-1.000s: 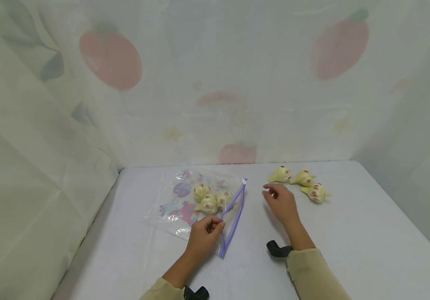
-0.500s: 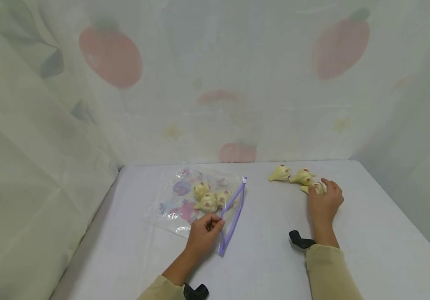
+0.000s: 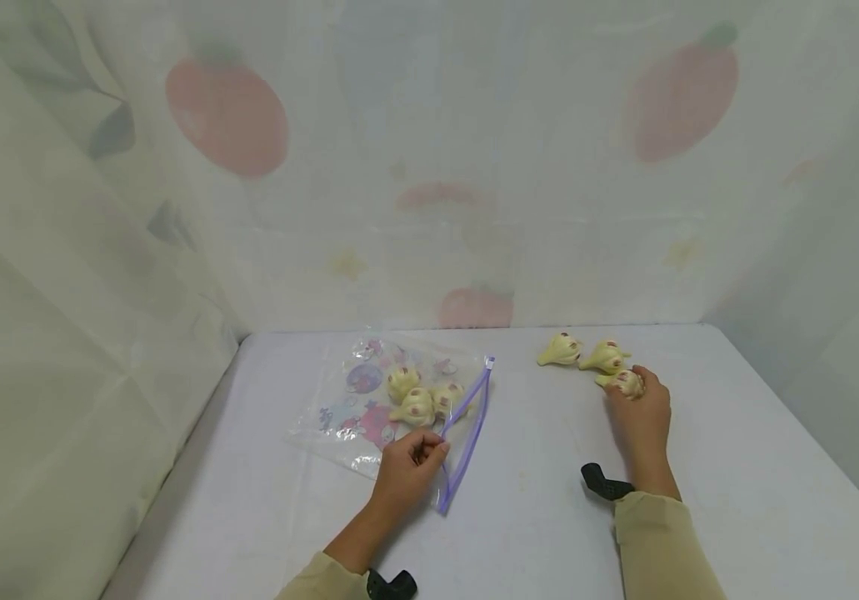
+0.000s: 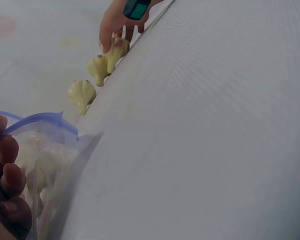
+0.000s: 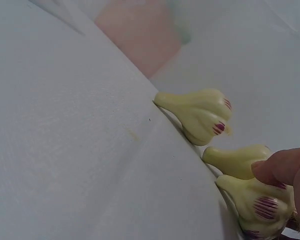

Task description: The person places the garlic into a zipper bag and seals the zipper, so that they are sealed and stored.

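A clear bag (image 3: pixel 357 417) with a purple zip edge (image 3: pixel 468 454) lies at the centre-left, several garlic bulbs (image 3: pixel 417 407) inside it. My left hand (image 3: pixel 405 473) pinches the bag's edge near the opening; in the left wrist view the purple strip (image 4: pixel 42 118) runs out from between the fingers. At the right, my right hand (image 3: pixel 642 421) grips the nearest garlic bulb (image 3: pixel 624 383) between thumb and fingers. Two more bulbs lie just behind it, one (image 3: pixel 606 357) close by and one (image 3: pixel 560 349) farther left. In the right wrist view my thumb (image 5: pixel 282 167) rests over the held bulb (image 5: pixel 255 202).
The white table (image 3: pixel 534 550) runs back to a curtain (image 3: pixel 564 250) printed with fruit, and a pale curtain (image 3: pixel 84 333) hangs along the left side. Black devices are strapped at both wrists, one (image 3: pixel 605 483) at the right and one (image 3: pixel 392 586) at the left.
My right hand has travelled right from beside the bag to the nearest loose bulb, which it now grips and has shifted slightly left. My left hand has stayed at the bag's edge.
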`<state>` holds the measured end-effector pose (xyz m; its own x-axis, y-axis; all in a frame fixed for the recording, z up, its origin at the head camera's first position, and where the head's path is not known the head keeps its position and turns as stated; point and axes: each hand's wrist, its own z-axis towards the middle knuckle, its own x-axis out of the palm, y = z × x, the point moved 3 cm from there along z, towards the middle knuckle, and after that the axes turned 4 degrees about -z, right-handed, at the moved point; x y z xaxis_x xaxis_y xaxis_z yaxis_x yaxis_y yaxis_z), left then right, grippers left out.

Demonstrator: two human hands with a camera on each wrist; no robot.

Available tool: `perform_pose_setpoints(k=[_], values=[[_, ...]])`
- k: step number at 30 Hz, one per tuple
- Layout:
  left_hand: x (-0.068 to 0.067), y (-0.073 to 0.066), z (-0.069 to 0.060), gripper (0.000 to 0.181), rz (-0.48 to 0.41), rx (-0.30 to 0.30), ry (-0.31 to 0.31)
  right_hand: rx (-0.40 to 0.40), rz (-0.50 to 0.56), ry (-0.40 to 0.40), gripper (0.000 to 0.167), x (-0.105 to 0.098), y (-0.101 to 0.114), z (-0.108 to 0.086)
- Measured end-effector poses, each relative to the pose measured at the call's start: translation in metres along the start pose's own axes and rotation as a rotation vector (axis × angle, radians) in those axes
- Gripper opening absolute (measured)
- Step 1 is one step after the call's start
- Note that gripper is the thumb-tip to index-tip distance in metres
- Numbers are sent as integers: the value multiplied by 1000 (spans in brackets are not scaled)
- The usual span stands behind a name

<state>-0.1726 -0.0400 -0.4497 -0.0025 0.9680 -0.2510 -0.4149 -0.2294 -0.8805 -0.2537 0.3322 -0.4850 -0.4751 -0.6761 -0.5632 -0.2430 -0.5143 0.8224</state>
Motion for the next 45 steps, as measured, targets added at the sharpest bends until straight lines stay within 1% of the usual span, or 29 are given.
perform_pose_setpoints(k=[7,11,15,18,24,28,32,35,38,40,45], values=[[0,2,0,5,-9,-8,6,8,7,0,64,4,1,-2],[0,3,0,5,-5,-6,9,22,14,-7,71,5,4,-3],[0,3,0,4,-2,-2,9,28,46,-20,76,6,10,-5],[0,3,1,4,-2,2,6,-3,61,-18,74,8,16,-6],[0,3,1,4,-9,-2,6,-127,74,39,61,17,24,-9],[1,4,1,5,-16,-15,6,-195,79,107,57,23,28,-12],[1,4,1,4,-11,-21,-1,-266,65,205,55,28,36,-17],[1,4,1,4,-10,-26,-3,-325,62,291,51,34,43,-21],[1,4,1,4,-8,-25,0,-375,68,385,52,41,50,-26],[1,4,1,5,-9,-21,4,-390,72,444,53,47,53,-30],[1,5,1,5,-7,-5,14,-355,94,585,55,57,64,-41]])
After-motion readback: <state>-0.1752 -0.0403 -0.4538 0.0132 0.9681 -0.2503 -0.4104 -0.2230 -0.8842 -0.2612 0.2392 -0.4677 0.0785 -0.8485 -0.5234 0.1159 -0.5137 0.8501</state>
